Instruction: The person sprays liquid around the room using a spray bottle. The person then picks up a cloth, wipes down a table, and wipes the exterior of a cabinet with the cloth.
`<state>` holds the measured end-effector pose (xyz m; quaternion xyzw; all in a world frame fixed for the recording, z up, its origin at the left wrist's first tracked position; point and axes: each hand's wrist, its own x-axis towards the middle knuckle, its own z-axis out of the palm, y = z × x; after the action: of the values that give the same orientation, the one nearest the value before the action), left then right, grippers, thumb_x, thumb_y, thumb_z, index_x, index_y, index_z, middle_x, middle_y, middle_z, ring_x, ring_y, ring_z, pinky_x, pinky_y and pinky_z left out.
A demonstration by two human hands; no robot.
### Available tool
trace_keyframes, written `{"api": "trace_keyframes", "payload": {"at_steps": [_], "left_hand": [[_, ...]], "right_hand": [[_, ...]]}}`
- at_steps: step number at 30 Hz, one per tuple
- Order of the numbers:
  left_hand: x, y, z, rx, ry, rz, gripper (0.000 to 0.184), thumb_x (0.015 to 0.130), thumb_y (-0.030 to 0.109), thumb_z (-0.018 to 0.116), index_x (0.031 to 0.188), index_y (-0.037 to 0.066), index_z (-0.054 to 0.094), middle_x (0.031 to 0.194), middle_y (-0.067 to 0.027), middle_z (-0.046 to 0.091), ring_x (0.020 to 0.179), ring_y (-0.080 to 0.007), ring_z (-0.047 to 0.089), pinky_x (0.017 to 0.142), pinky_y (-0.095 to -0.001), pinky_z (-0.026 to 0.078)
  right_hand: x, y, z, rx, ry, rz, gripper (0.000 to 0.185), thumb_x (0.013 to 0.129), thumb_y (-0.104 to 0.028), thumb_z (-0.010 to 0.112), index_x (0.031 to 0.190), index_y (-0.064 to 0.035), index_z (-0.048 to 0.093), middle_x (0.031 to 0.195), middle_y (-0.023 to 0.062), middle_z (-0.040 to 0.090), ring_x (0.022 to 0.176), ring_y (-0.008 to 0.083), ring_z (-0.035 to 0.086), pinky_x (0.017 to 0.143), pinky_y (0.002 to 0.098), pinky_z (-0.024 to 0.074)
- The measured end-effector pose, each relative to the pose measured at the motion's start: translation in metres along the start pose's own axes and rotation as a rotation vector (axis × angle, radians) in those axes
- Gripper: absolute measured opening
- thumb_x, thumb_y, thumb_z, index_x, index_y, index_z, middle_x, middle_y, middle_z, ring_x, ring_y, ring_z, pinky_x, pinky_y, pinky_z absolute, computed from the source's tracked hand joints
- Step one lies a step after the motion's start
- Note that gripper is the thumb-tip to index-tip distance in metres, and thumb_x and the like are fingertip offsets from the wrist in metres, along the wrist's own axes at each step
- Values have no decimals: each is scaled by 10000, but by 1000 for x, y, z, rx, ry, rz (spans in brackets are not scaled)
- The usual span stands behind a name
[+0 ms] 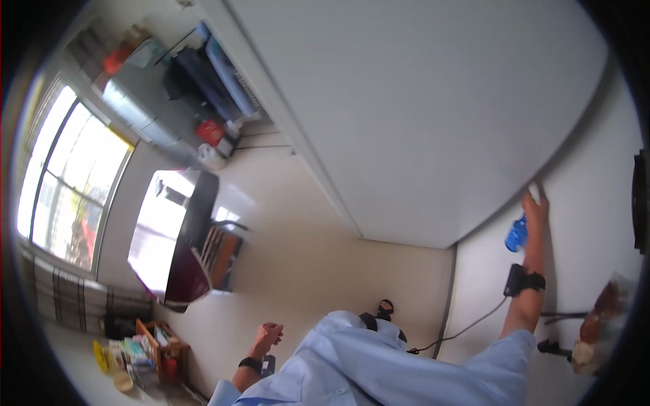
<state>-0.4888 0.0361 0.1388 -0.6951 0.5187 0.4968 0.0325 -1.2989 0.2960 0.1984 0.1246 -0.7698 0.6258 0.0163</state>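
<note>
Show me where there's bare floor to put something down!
The big bare patch is the floor, between the white panel, the shiny-topped thing and the left hand. It's crowded around the wooden rack full of small stuff, and by the hanging clothes. The right hand, with the blue bottle, is close to the panel's edge.

The bottle (516, 235), blue and see-through, is tilted, its upper end at the right fingers (539, 192). It is near the edge of the pale panel (433, 122); its contents are too small to tell.
</note>
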Motion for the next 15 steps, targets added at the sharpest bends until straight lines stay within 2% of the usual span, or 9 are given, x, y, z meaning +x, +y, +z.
{"api": "trace_keyframes", "payload": {"at_steps": [2,4,7,10,13,15], "left_hand": [[-1,-8,0,-15,11,-20,283,859,244,626,924,-28,674,756,-73,658,610,-147,613,512,-289,488],[-5,-20,-4,-16,17,-48,285,861,246,625,934,-25,678,763,-71,660,619,-148,614,514,-287,487],[-4,-34,-3,-23,16,-119,279,867,244,622,940,-18,682,768,-68,660,621,-149,611,516,-285,484],[-7,-38,-2,-40,8,-122,285,872,256,616,935,-14,680,769,-66,660,616,-150,607,516,-285,482],[3,-49,-7,-51,-12,-80,304,872,275,614,940,-14,681,770,-65,660,613,-151,606,515,-287,482],[12,-48,-12,-27,-19,-86,315,873,285,614,947,-13,683,772,-68,663,619,-153,612,520,-289,487]], "right_hand": [[3,2,0,-72,65,26,462,864,-150,619,1317,-74,573,628,-32,501,526,67,434,459,250,339],[3,6,-5,-37,15,64,480,868,-166,630,1329,-56,555,623,-26,505,520,74,443,455,252,351],[18,43,-13,-19,-63,91,497,864,-155,629,1339,-43,532,614,-22,502,519,76,447,450,240,355],[19,89,-24,-39,-124,214,516,843,-115,605,1348,-57,516,610,2,521,488,97,462,445,254,385],[-13,86,-24,-93,-196,311,414,819,-72,557,1228,-10,551,584,32,533,455,124,489,437,290,413],[-32,104,-22,-213,-100,383,278,797,-79,552,1060,8,581,559,47,529,440,142,500,429,314,421]]}}
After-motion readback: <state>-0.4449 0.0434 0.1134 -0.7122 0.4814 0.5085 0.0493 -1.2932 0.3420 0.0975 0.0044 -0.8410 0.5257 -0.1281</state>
